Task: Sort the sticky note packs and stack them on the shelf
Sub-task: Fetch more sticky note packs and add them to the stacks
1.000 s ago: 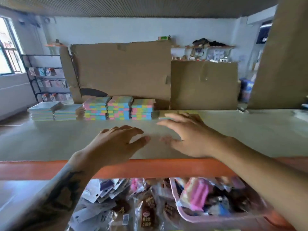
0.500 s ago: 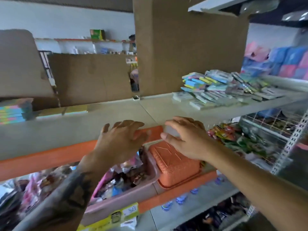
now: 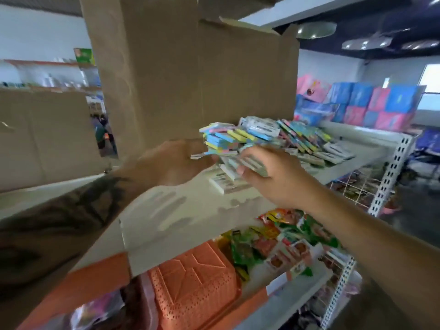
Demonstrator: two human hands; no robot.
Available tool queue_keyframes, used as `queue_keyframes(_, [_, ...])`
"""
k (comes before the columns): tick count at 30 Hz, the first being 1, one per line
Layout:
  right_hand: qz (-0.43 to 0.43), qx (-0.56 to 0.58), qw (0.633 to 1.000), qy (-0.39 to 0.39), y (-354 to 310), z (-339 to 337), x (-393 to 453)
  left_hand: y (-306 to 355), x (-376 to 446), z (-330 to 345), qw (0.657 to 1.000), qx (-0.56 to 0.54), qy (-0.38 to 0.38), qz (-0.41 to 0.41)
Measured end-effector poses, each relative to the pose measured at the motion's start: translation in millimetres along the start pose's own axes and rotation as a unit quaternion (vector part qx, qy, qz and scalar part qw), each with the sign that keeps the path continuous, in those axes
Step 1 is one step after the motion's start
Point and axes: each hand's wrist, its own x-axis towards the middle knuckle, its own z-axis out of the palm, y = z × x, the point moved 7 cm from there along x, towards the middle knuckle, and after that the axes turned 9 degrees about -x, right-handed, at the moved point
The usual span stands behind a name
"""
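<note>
Pale shelf [image 3: 190,217] below cardboard divider [image 3: 190,75]

Two bare forearms, no sleeves in view. Dark, blurred tattoo ink over the left forearm [image 3: 71,215], running up to the wrist; pattern too smeared to read. Right forearm [image 3: 352,225] unmarked. Left hand [image 3: 166,163] and right hand [image 3: 273,177] without gloves.

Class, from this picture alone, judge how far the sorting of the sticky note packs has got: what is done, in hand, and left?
Done: nothing sorted shows in this view. In hand: the right hand grips a few packs at the near edge of the loose pile on the shelf; the left hand reaches a pack at its left edge, grip unclear. Left: most of the pile is jumbled and needs sorting and stacking.
</note>
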Motion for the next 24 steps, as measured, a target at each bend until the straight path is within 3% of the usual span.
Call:
queue_keyframes(4, [0.002, -0.055, 0.998, 0.006, 44.1, -8.9, 67.6, -9.7, 80.5, 4.0, 0.997, 0.075, -0.007, -0.009])
queue_keyframes(7, [0.02, -0.081, 0.996, 0.004, 74.0, -9.0, 116.1, -17.8, 121.2, 4.9, 0.998, 0.061, 0.017, -0.026])
queue_keyframes(12, [0.056, -0.093, 0.994, -0.024, 106.6, 1.4, 172.9, -17.5, 166.6, 22.5, 0.998, 0.061, 0.018, 0.013])
queue_keyframes(16, [0.075, -0.081, 0.991, -0.081, 122.6, 22.1, 190.3, -25.5, 192.1, 38.8, 0.999, 0.046, -0.009, 0.006])
queue_keyframes(24, [0.042, -0.062, 0.996, -0.041, 119.3, 19.7, 190.7, -31.9, 191.1, 40.4, 0.996, 0.038, 0.049, 0.064])
